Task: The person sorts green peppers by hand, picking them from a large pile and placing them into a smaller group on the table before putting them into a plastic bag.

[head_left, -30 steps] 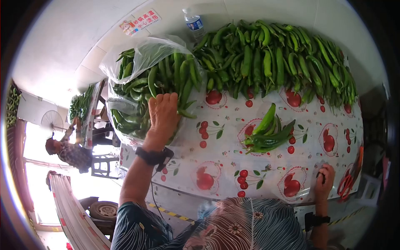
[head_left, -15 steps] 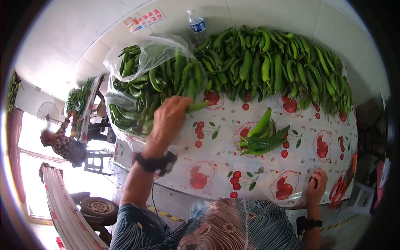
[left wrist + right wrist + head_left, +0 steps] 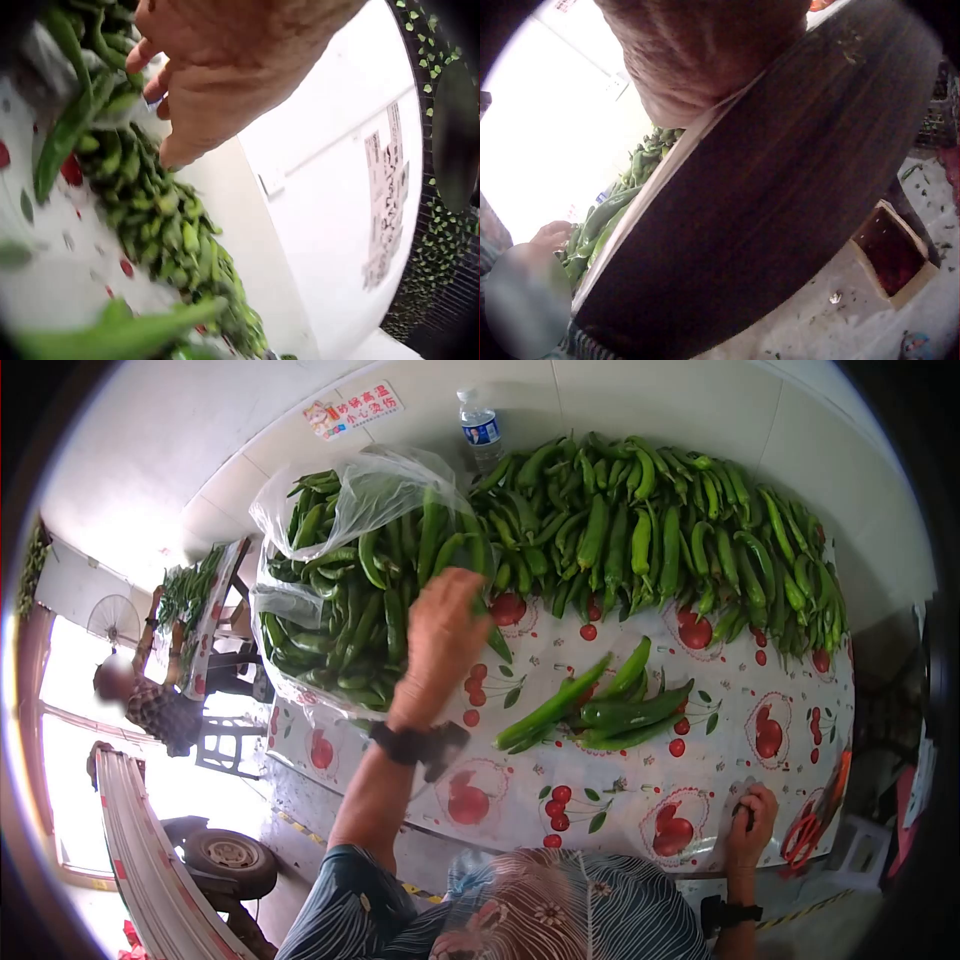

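Observation:
My left hand is over the right side of a clear plastic bag full of long green peppers. In the left wrist view its fingers and thumb are apart, with nothing showing between them. One pepper sticks out just beside the hand. A small group of green peppers lies on the patterned tablecloth. My right hand rests at the table's front edge, fingers bent. A dark patch shows between its thumb and fingers; I cannot tell whether it is a held object.
A long heap of green peppers lines the back of the table. A water bottle stands by the wall. Red-handled scissors lie at the right edge. Another person works at a second table, far left.
My left hand carried a pepper out of the bag and has returned to the bag's side. The small group on the cloth has gained peppers at its left. My right hand stays at the edge.

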Available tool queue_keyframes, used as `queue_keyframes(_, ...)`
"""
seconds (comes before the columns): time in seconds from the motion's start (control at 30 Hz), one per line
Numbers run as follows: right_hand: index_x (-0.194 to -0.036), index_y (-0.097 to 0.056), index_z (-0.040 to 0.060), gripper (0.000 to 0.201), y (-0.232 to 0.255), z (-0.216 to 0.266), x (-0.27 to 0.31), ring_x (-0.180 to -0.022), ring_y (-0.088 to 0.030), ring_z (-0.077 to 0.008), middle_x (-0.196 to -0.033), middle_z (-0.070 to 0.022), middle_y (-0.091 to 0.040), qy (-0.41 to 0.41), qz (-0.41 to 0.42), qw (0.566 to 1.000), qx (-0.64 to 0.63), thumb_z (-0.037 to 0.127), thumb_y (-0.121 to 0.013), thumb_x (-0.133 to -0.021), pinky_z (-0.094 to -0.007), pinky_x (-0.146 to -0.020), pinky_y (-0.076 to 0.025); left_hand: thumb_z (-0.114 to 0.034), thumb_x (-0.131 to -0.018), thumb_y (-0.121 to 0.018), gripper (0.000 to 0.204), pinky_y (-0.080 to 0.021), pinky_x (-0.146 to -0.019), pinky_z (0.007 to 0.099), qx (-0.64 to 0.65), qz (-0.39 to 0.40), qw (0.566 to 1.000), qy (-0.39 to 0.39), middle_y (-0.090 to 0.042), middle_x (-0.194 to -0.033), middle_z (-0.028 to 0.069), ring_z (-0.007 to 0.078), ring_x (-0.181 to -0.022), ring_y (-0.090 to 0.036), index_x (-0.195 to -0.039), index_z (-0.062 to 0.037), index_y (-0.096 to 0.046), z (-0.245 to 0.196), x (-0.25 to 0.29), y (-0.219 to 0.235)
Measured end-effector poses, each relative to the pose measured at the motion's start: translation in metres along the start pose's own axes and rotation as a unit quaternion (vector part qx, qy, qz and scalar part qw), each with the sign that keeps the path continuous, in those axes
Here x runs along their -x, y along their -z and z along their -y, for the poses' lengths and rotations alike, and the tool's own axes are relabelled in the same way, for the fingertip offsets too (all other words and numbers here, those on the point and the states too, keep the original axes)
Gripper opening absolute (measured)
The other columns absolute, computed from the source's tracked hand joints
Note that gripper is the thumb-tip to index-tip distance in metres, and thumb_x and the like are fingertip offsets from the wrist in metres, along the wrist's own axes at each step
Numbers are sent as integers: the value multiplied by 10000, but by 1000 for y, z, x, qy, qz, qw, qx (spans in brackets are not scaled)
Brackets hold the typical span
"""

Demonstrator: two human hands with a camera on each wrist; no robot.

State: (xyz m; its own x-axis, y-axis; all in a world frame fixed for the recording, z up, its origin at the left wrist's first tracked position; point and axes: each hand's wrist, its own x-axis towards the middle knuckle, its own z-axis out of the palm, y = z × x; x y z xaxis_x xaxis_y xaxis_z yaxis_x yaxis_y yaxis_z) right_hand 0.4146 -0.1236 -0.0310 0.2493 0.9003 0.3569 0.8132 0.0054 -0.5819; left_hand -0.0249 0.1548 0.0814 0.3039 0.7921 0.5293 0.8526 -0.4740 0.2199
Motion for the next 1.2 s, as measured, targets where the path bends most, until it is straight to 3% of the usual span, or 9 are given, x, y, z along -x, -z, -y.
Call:
queue_keyframes(0.13,-930,-534,8,136,2,-7,2,-1076,-529,-319,-1120,-145,-553,16,7,1000,7,-44,-514,-806,-396,-958,-417,-125,-735,-716,659,-405,-959,458,-78,-18,993,85,-501,-1294,124,341,-1201,-462,-1324,-64,-427,52,-22,-5)
queue_keyframes(0.37,-929,-544,16,148,2,-2,-1,-1031,-543,-354,-1074,-155,-574,30,-4,999,18,-36,-534,-790,-448,-932,-426,-147,-714,-733,784,-465,-853,468,-187,19,975,117,-528,-1201,108,324,-1114,-491,-1388,-73,-338,58,-37,-23)
queue_keyframes(0.47,-926,-537,10,135,3,-3,0,-1064,-533,-324,-1109,-148,-558,29,6,999,23,-54,-505,-811,-403,-947,-421,-146,-730,-722,812,-458,-910,460,-160,53,971,168,-519,-1251,159,365,-1140,-516,-1422,-92,-302,54,-33,-19)
queue_keyframes(0.67,-917,-541,7,141,3,5,-2,-1051,-539,-325,-1096,-145,-564,10,-1,1000,16,-62,-512,-797,-402,-939,-427,-167,-745,-700,801,-483,-838,493,-138,138,949,247,-574,-1183,211,416,-1024,-597,-1424,-97,-281,46,-53,-15)
queue_keyframes(0.77,-908,-542,4,127,4,1,-2,-1043,-543,-322,-1093,-146,-566,31,1,999,23,-55,-519,-798,-396,-930,-431,-115,-734,-703,787,-495,-798,480,-73,58,964,250,-601,-1130,212,412,-982,-614,-1413,-122,-305,47,-51,-13)
queue_keyframes(0.87,-898,-552,8,139,4,6,-4,-1004,-543,-344,-1053,-152,-574,4,-5,1000,3,-48,-536,-772,-426,-910,-426,-110,-731,-692,789,-498,-784,481,-43,73,959,270,-612,-1141,211,418,-968,-620,-1417,-164,-307,25,-31,4)
queue_keyframes(1.0,-888,-551,4,126,3,5,-4,-1004,-544,-340,-1043,-152,-575,1,-6,1000,4,-43,-533,-772,-421,-911,-427,-109,-734,-693,732,-516,-814,469,91,59,974,199,-608,-1157,196,405,-991,-622,-1389,-170,-372,-20,24,-8)
queue_keyframes(1.17,-886,-547,2,125,2,7,-4,-1002,-544,-339,-1035,-151,-574,3,-6,1000,14,-45,-524,-773,-421,-912,-428,-187,-759,-714,565,-482,-938,424,125,252,957,70,-592,-1211,149,348,-1133,-572,-1289,-158,-522,-67,64,-13)
queue_keyframes(1.2,-893,-545,2,125,3,7,-5,-1016,-543,-332,-1050,-149,-573,7,0,1000,17,-48,-521,-782,-411,-917,-428,-183,-776,-696,464,-470,-951,422,141,217,964,69,-575,-1242,134,322,-1161,-549,-1222,-134,-578,-67,63,-13)
